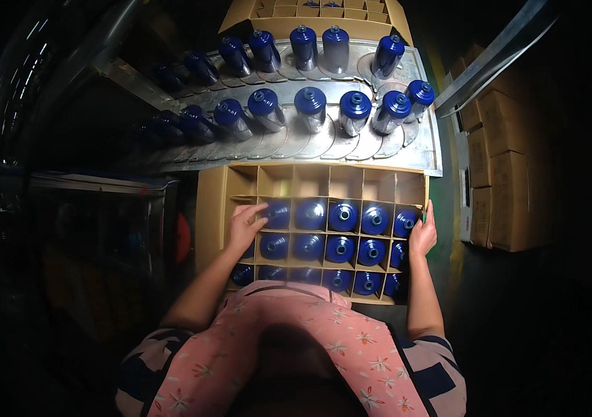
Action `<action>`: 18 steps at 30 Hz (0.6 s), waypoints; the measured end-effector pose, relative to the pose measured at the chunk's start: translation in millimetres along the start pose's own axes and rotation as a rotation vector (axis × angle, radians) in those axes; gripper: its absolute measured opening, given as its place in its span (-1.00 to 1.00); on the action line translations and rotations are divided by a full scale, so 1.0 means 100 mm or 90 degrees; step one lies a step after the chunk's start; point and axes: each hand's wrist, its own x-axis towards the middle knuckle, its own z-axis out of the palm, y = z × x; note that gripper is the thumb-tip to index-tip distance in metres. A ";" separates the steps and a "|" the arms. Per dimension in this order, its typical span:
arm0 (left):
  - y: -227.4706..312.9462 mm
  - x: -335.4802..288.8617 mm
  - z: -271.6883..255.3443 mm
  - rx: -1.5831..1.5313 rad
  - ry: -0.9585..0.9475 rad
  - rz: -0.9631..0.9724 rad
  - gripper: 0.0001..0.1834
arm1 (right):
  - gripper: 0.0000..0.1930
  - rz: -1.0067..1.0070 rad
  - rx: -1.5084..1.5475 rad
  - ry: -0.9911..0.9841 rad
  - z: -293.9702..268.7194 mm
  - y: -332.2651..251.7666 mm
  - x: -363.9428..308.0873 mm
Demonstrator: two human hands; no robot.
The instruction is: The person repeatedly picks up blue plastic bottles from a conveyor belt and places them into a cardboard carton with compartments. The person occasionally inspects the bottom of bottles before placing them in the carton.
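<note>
A cardboard box (pixel 211 222) with dividers stands against my body. Blue bottles (pixel 343 216) with narrow necks stand upright in several of its cells; the far row of cells holds none. My left hand (pixel 245 226) reaches over the left part of the box, fingers apart, tips at the left side of a blue bottle (pixel 276 214) in the second row from the far side. At the right wall of the box lies my right hand (pixel 423 233), fingers stretched out along the edge, beside the rightmost bottle (pixel 405 222). Its thumb is partly hidden.
Beyond the box, a metal conveyor (pixel 289 149) of overlapping plates carries two lines of blue bottles (pixel 310 104), curving round at the right. Another divided carton (pixel 296 28) stands behind it. Stacked cardboard boxes (pixel 507 181) are at the right, past a slanting metal post (pixel 494 59).
</note>
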 end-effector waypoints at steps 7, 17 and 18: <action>0.36 0.23 0.44 0.148 -0.036 0.191 -0.53 | -0.38 0.003 -0.003 0.010 -0.18 0.17 0.25; 0.86 0.32 -0.28 -0.152 0.079 0.091 -0.72 | -0.66 0.016 0.716 -0.094 -0.70 -0.35 0.10; 0.97 0.33 -0.49 -0.319 0.097 0.037 -0.73 | -0.65 -0.021 0.711 -0.157 -0.75 -0.52 -0.02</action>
